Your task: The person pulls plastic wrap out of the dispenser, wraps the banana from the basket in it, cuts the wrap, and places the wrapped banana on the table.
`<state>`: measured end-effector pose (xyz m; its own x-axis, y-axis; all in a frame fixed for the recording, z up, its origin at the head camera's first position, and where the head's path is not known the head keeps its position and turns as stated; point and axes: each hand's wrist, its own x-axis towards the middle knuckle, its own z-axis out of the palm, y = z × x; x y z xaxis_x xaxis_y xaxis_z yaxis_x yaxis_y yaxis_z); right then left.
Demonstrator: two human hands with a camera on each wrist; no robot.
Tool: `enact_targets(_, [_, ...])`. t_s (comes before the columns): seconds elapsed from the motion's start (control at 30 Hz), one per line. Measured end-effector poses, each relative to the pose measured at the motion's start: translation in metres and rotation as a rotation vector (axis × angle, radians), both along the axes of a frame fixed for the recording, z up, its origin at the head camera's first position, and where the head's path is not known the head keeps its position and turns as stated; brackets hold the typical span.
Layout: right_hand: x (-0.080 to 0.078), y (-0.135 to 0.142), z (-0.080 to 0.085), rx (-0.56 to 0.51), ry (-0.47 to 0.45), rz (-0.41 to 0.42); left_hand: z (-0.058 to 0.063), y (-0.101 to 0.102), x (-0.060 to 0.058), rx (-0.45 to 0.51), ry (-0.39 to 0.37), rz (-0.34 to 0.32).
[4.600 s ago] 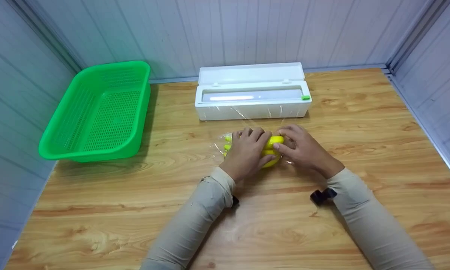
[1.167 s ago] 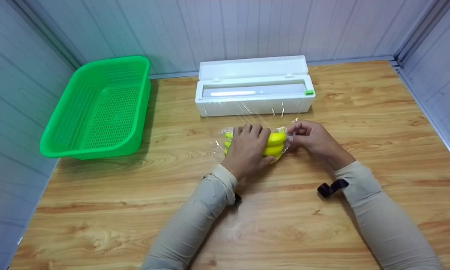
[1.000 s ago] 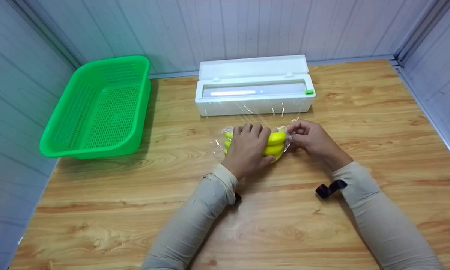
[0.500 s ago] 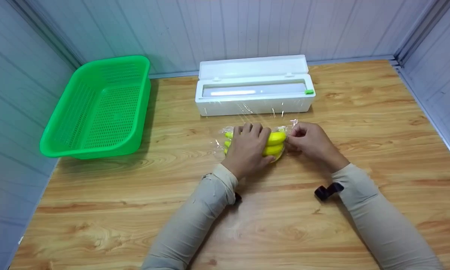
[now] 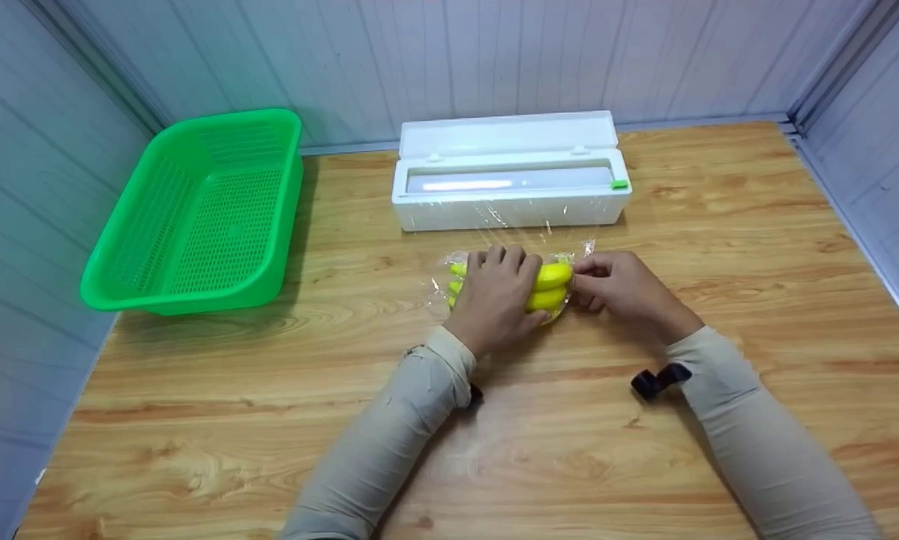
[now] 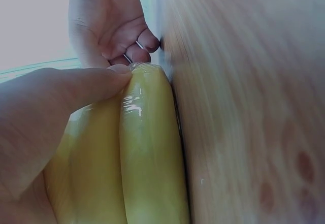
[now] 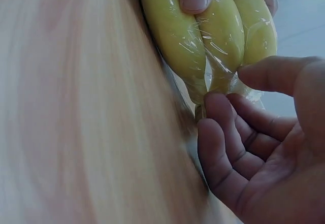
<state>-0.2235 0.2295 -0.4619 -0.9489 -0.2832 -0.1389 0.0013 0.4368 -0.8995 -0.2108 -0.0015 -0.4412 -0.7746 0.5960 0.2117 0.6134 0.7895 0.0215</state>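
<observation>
A bunch of yellow bananas (image 5: 550, 277) lies on the table, with clear cling film (image 7: 216, 54) drawn over it. My left hand (image 5: 492, 304) grips the bunch from above, fingers over the far side and thumb on the near side. At the right end of the bananas my right hand (image 5: 620, 291) has its fingers curled and pinches the film by the tips. Its thumb touches the film in the right wrist view. Film also stretches from the bunch back to a white dispenser box (image 5: 509, 214). My left palm hides the middle of the bunch.
The dispenser's lid (image 5: 506, 136) stands raised at the back, with a green slider (image 5: 618, 184) at the right end of its front edge. A green basket (image 5: 269, 281) stands at the left. Pale panel walls (image 5: 494, 60) border the wooden table (image 5: 194, 420).
My right hand has moved from over the bananas to their right end, where its fingers shift on the film. My left hand keeps its hold on the bunch.
</observation>
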Motion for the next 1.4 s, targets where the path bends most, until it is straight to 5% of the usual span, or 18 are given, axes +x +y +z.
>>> enact_targets(0.43, [0.0, -0.003, -0.008, -0.138, -0.001, -0.047, -0.001, 0.001, 0.002, -0.013, 0.049, 0.02])
enact_targets(0.73, [-0.002, 0.005, -0.008, -0.287, -0.172, 0.056, -0.001, 0.0, 0.002, -0.002, 0.024, 0.009])
enact_targets(0.9, [-0.001, 0.005, -0.006, -0.242, -0.101, 0.1, -0.002, -0.001, 0.001, 0.002, 0.049, 0.005])
enact_targets(1.2, [0.001, -0.003, -0.005, -0.208, 0.086, -0.048, -0.002, -0.001, 0.001, 0.013, 0.054, 0.002])
enact_targets(1.4, [0.002, -0.008, -0.003, -0.31, 0.105, -0.102, -0.002, 0.0, 0.0, -0.017, 0.069, 0.008])
